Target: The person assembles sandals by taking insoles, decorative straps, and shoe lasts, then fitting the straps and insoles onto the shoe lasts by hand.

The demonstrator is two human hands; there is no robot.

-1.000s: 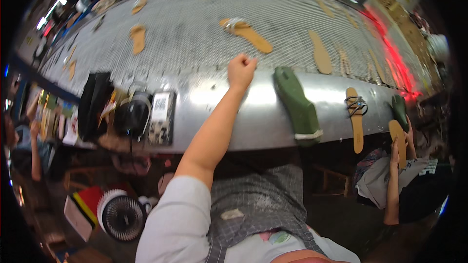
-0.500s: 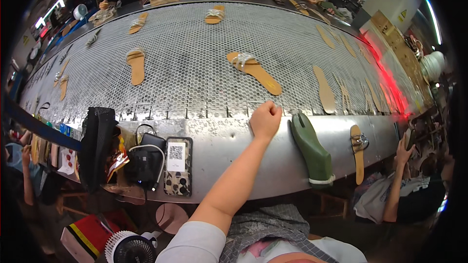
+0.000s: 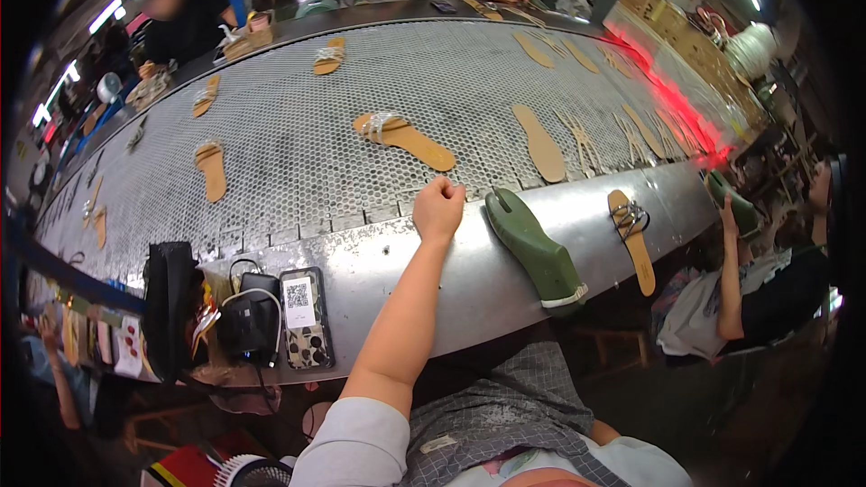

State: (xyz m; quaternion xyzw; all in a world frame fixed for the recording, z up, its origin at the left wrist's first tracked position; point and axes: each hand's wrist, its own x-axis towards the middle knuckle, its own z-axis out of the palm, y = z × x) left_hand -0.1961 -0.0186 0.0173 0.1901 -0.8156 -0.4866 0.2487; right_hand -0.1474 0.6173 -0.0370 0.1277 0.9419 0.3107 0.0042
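Note:
My left hand (image 3: pixel 439 210) is closed in a fist at the front edge of the perforated metal conveyor (image 3: pixel 298 144), and nothing shows in it. Just beyond the knuckles lies a tan sandal sole with clear straps (image 3: pixel 406 141). Right of my fist, a green shoe last (image 3: pixel 532 248) rests on its side on the smooth metal ledge (image 3: pixel 388 261). Farther right on that ledge is a tan sole with dark straps (image 3: pixel 633 239). A bare tan insole (image 3: pixel 538 144) lies on the conveyor beyond the last. My right hand is out of the picture.
On the ledge to my left are a patterned phone (image 3: pixel 307 320), a black device with a white cable (image 3: pixel 251 320) and a black mesh bag (image 3: pixel 169 307). More soles and strap pieces are spread over the conveyor. Co-workers sit across it; another at the right holds a green last (image 3: pixel 735 206).
My view has turned, so the conveyor and the things on it appear farther left. My left fist stays at the conveyor edge. A green last now shows in the right-hand co-worker's hand.

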